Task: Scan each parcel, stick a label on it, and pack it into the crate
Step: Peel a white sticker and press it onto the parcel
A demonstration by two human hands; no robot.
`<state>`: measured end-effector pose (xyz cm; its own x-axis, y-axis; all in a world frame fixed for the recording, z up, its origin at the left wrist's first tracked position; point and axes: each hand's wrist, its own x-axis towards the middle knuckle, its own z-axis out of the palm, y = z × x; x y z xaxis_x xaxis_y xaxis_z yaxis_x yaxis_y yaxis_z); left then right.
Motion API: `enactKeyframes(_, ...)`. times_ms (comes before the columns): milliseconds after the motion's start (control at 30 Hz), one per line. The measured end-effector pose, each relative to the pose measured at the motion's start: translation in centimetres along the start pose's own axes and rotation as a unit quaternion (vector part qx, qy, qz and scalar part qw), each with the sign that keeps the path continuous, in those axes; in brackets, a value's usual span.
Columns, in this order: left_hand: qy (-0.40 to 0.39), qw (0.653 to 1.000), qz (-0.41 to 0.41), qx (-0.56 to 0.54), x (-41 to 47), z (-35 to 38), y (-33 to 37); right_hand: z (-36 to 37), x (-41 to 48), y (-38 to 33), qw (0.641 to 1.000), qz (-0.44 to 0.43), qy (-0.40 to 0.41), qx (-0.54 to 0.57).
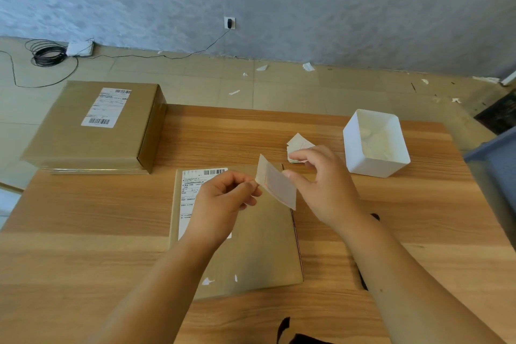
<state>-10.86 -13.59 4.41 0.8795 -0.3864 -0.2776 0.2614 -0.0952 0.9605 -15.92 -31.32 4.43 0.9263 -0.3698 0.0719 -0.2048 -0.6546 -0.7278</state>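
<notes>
Showing the labelling step: a small label, held just above the flat parcel, was pinched at its left corner by the left hand and at its upper right edge by the right hand, thumb and fingers of each closed on the paper. The label stood tilted on edge, its long axis running diagonally from far left to near right, over the parcel's bare right half; a printed shipping sheet occupied the parcel's left half. The parcel lay flat on the counter, its long axis pointing away from the person. Judged from this, the coming move called for turning the label flat and lowering it straight down, both hands being equally near. Beyond the parcel to the right lay a stack of labels and a white bin; a second parcel sat beyond it to the left.
</notes>
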Motion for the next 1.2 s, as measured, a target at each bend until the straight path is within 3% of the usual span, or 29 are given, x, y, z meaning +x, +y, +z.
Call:
enactKeyframes(200,-0.003,1.0,0.021,0.017,-0.1,0.1,0.1,0.7,-0.7,-1.8,0.989,-0.06,-0.118,0.072)
enactKeyframes(633,-0.049,0.99,0.063,0.117,0.1,-0.9,0.4,1.2,-1.2,-2.6,0.978,0.016,-0.13,0.163)
enactKeyframes(767,-0.045,0.999,0.02,0.022,0.2,-0.9,0.5,2.2,-1.3,-2.5,0.976,0.092,-0.054,0.19)
enactKeyframes(900,0.002,0.991,-0.067,-0.118,0.7,-1.5,-0.2,2.9,-0.9,-1.6,0.947,0.197,0.034,0.251)
enactKeyframes(1033,0.065,0.987,-0.095,-0.114,1.3,-2.7,-1.4,3.2,-1.0,0.2,0.916,0.266,0.109,0.281)
enactKeyframes(1200,0.138,0.985,-0.089,-0.057,2.3,-4.1,-2.8,2.9,-1.4,2.7,0.902,0.304,0.195,0.237)
